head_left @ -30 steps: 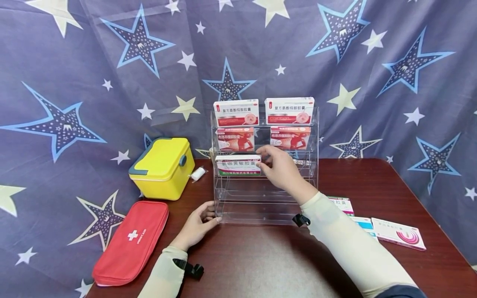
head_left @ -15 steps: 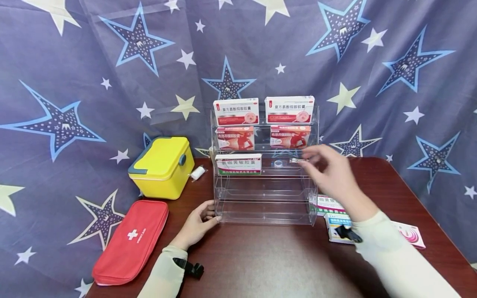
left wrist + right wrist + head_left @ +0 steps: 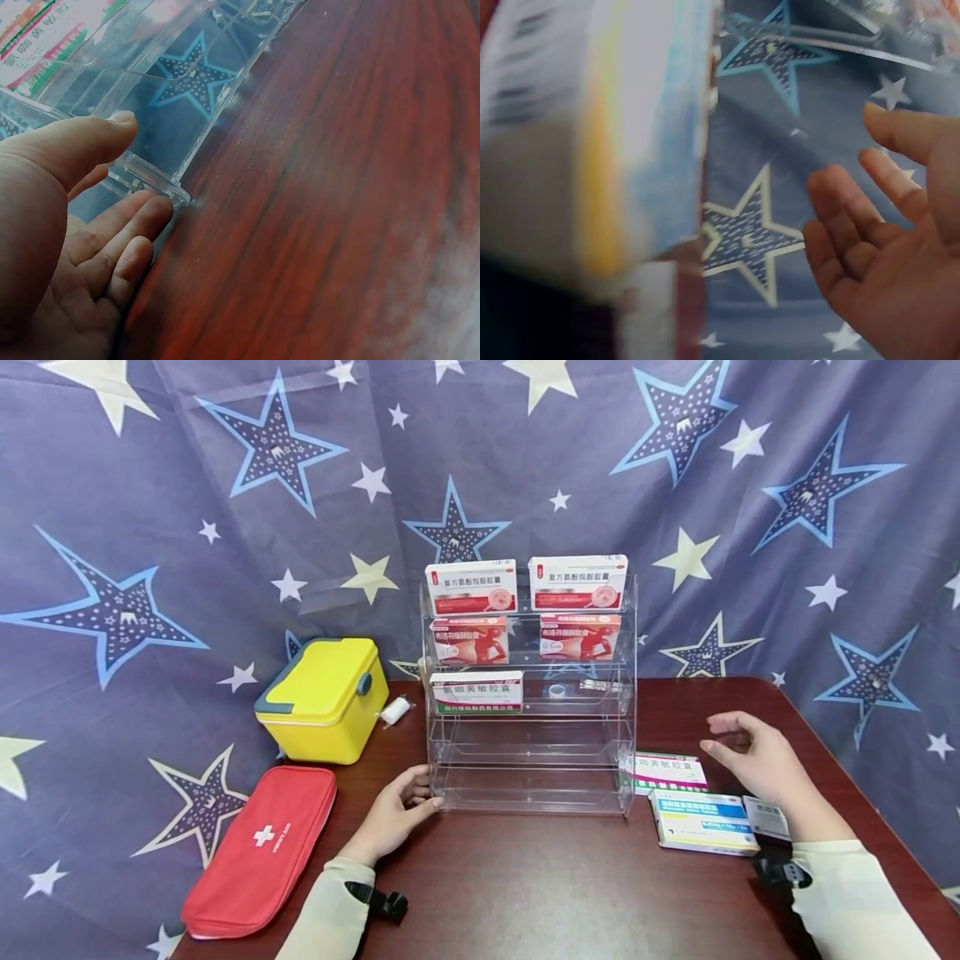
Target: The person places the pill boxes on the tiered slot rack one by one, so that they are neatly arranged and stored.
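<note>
- Leftmost, my left hand [image 3: 395,814] rests against the lower left corner of the clear rack [image 3: 529,777], thumb and relaxed fingers [image 3: 124,232] touching its edge, holding nothing; I judge this braces the rack.
- Inside the rack, a green-striped box [image 3: 477,692] stands on the third tier, long axis left to right, label facing me.
- Just right of the rack, another green-striped box [image 3: 667,772] and a blue-and-white box [image 3: 703,821] lie flat on the table [image 3: 570,893], long axes left to right.
- Rightmost, my right hand [image 3: 753,760] hovers above those boxes, fingers loosely spread, gripping nothing.
</note>
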Available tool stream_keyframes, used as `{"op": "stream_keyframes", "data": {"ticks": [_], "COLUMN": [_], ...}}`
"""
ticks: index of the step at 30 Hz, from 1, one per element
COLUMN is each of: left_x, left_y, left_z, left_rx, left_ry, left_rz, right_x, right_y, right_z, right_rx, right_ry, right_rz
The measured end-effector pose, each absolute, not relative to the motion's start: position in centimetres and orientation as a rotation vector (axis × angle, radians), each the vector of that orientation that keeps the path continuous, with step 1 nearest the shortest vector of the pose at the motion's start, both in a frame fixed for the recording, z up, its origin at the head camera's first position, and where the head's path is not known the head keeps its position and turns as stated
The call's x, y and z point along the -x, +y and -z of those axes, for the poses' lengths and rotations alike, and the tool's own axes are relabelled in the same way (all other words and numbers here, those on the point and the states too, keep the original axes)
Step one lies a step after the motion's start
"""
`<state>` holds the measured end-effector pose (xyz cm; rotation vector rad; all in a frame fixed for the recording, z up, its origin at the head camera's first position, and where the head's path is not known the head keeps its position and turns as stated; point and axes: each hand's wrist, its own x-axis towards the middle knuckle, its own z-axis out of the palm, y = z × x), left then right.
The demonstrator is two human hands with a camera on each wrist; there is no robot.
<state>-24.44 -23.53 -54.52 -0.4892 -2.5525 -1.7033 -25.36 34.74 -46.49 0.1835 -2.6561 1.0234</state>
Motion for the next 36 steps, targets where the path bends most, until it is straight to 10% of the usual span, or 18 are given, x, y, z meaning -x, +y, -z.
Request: {"op": "stream_keyframes", "data": {"ticks": [36], "left_x": [24.5], "left_y": [-23.5], "left_z": [54.6], "left_rx": [0.495], "left_ry": [-2.537], "left_rz": [1.711], "right_x": [25.9], "right_y": [34.7], "right_z": [50.3], "right_rx": [-0.289], "right_ry": [-3.044], "right_rz": [-0.911]}}
